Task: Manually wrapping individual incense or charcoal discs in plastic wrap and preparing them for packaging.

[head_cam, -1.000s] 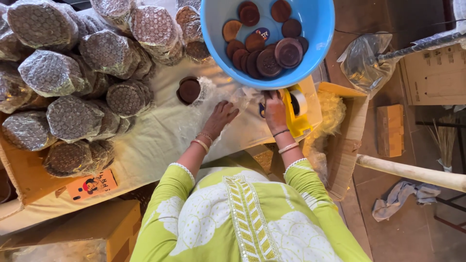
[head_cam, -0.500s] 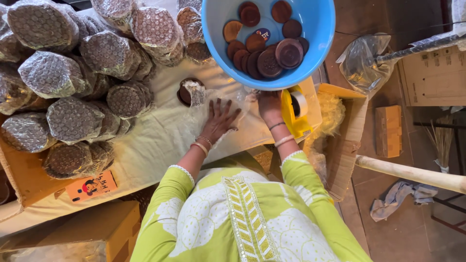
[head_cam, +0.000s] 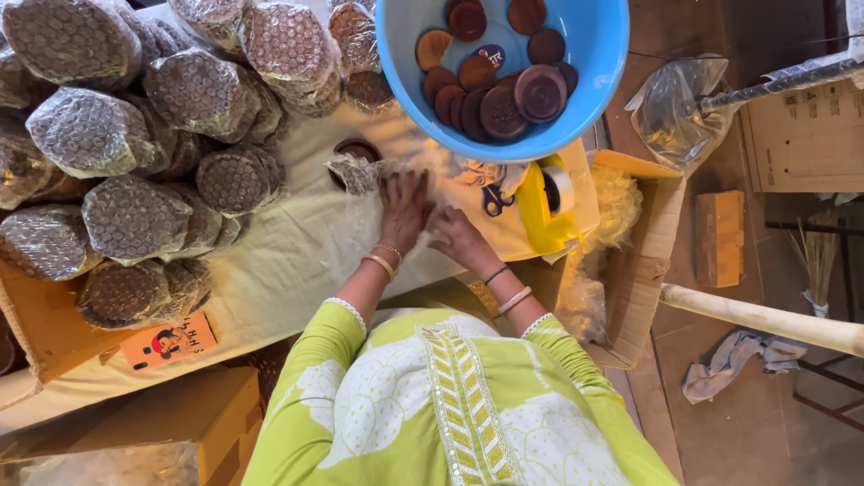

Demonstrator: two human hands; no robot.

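- Pressing down just below the blue basin [head_cam: 594, 81] — the left hand [head_cam: 404, 209] is lying flat with fingers spread on a sheet of clear wrap [head_cam: 360, 173], gripping nothing.
- Resting beside it, the right hand [head_cam: 459, 238] is lying palm-down on the cloth-covered table [head_cam: 288, 261]; whether its fingers are pinching the wrap I cannot tell.
- Sitting under the wrap, left of the basin's lower rim, a brown disc [head_cam: 355, 148] is half covered.
- Slipping is the risk: loose film could slide off the disc, or a sleeve could nudge the basin overhanging the yellow tape dispenser [head_cam: 549, 202].
- Hiding detail: the wrap's edges are blurring into the cloth, and the wrapped bundles [head_cam: 135, 216] are running out of view far left of the basin.
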